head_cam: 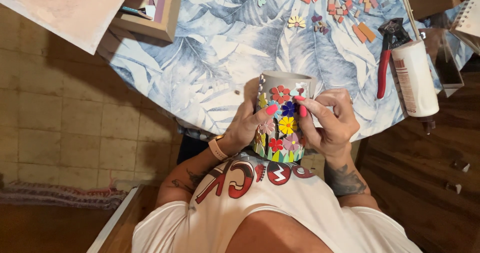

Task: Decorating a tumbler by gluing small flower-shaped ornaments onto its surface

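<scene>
**Flower Mosaic on Grey Pot: Lower Wall Covered, Upper Band Bare**

The left hand (245,125) grips the left side of the pot (282,118), its fingers wrapped round the wall and the thumb pressed on the tiled face. The pot is held between both hands, just off the near edge of the tabletop (210,58), in front of the person's chest.

Progress, judged from the pot's surface: the lower and middle wall carries a dense field of flower tiles in red, blue, yellow, pink and purple, with a band of green and yellow pieces at the base. The grey rim and the upper band are bare.

The right hand (330,123) rests against the right side of the pot, fingers (302,107) pinched at the top row of flowers; whether they hold a piece cannot be determined.

Further right on the tabletop lie loose tile pieces (345,5), red-handled nippers (387,53) and a white glue bottle (415,78).
</scene>
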